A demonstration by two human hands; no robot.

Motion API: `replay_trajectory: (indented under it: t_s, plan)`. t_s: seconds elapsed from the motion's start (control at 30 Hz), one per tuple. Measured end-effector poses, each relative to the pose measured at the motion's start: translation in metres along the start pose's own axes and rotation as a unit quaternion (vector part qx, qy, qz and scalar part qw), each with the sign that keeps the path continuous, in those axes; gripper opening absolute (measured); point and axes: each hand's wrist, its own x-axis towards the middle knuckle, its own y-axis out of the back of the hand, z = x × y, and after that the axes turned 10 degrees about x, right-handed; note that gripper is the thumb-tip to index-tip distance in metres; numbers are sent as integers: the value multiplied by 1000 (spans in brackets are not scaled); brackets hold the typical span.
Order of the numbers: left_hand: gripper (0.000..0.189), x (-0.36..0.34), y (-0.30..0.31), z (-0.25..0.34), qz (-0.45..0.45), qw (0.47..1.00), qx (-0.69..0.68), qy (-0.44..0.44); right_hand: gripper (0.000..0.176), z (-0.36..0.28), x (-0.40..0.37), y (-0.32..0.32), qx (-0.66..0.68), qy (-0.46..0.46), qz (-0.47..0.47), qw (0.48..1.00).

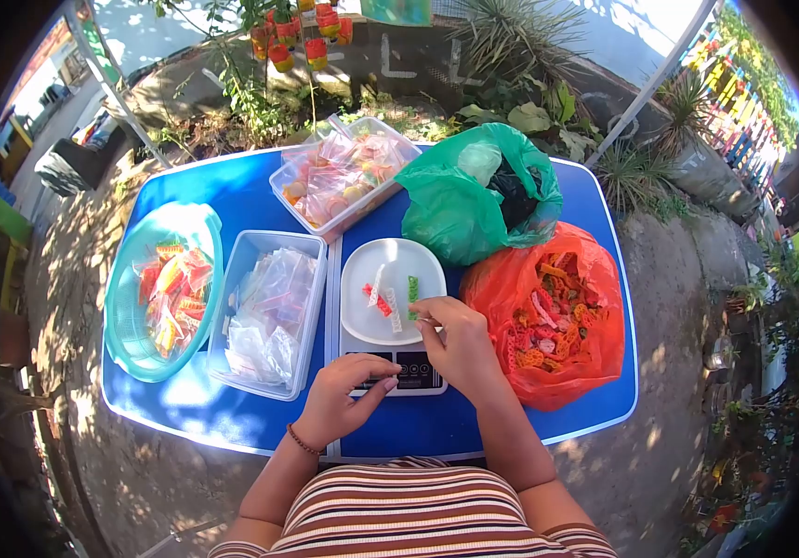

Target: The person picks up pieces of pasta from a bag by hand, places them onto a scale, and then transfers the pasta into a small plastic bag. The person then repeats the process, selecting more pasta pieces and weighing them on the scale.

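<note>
Slim, bright green textured strip (413, 289)

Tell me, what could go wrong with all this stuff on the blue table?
The right hand is close to the green piece and might nudge it off the white plate. The left hand is near the scale and could press a button. The red bag is open, so a bump might spill its pieces.

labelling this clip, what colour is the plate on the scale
The plate on the scale is white; it shows best in the head view.
</note>
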Motion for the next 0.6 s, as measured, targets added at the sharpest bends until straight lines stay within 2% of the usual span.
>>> replay_trajectory:
  t_s: [0.07,0.3,0.43,0.53,0.6]
  plan:
    - [17,-6,2,-2,-3,1000,-18,25,17,-14,-6,11,10,-35,-5,999]
    - [17,-14,3,-12,11,996,-66,67,14,-16,-36,26,61,-49,-2,997]
    - [16,-14,1,-17,41,993,-58,90,12,-19,-40,21,43,-58,-8,997]
    - [18,-13,0,-21,78,993,-53,74,11,-17,-42,16,36,-60,-17,997]
    - [18,-14,3,-19,71,991,-58,93,11,-17,-44,15,37,-65,-22,997]
